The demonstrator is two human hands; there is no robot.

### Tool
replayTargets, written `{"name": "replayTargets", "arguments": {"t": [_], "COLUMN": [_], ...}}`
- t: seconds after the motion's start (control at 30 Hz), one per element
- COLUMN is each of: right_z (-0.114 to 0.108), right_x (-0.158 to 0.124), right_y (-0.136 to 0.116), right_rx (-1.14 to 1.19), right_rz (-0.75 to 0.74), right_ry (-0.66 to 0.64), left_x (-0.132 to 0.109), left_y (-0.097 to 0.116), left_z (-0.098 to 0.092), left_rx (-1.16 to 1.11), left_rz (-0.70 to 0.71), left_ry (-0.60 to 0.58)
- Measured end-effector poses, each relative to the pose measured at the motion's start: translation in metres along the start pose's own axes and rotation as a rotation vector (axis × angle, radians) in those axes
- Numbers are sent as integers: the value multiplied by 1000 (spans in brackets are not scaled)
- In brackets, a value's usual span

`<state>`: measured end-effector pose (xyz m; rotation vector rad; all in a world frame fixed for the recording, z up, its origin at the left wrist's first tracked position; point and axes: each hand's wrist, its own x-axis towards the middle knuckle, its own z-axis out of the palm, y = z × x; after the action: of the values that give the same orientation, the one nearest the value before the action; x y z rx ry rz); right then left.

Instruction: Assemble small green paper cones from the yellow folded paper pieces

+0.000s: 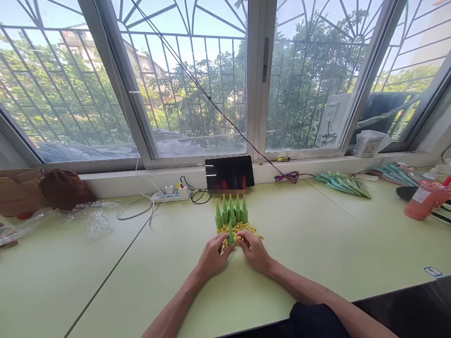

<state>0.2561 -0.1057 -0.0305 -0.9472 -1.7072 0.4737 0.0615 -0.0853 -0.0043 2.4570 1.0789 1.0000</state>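
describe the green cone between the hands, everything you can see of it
The green cone is small, pointed and matte; its material is unclear. It stands upright, tip up, on the pale green table at the near edge of a heap of yellow pieces, in front of a row of like cones. The left hand and right hand pinch its base, hiding the bottom.

Smooth matt pale-green bench (pixel 317 234); matt green cones (pixel 230 211), seemingly plastic; crinkled clear plastic bag (pixel 88 216); glossy black screen (pixel 229 173).
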Motion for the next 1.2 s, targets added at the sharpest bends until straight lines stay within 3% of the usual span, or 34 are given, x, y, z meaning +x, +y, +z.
{"name": "replayTargets", "arguments": {"t": [1.2], "right_z": [3], "right_x": [-2], "right_y": [2], "right_rx": [-62], "right_rz": [-6], "right_ry": [-19], "left_x": [1], "left_y": [11], "left_z": [-2], "left_rx": [-151], "left_rz": [19], "left_ry": [38]}}
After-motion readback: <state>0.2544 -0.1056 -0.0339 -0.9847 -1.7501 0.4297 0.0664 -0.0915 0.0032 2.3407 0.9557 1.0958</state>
